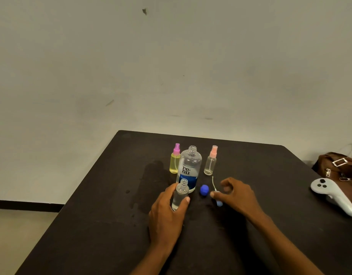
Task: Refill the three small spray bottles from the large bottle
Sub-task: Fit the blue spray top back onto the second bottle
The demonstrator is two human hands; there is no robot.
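The large clear bottle (pixel 190 167) with a blue "renu" label stands uncapped at the table's middle. Its blue cap (pixel 204 190) lies just to its right. My left hand (pixel 167 213) grips an uncapped small clear bottle (pixel 180 194) standing in front of the large one. My right hand (pixel 237 195) pinches a light blue spray head (pixel 217 199) whose white tube points away from me over the table. A yellow small bottle with a pink sprayer (pixel 175 158) stands behind left. A clear small bottle with a peach sprayer (pixel 210 160) stands behind right.
The dark table (pixel 103 225) shows wet spots left of the bottles. A white game controller (pixel 333 196) and a brown bag (pixel 337 165) lie at the right edge. A pale wall rises behind the table.
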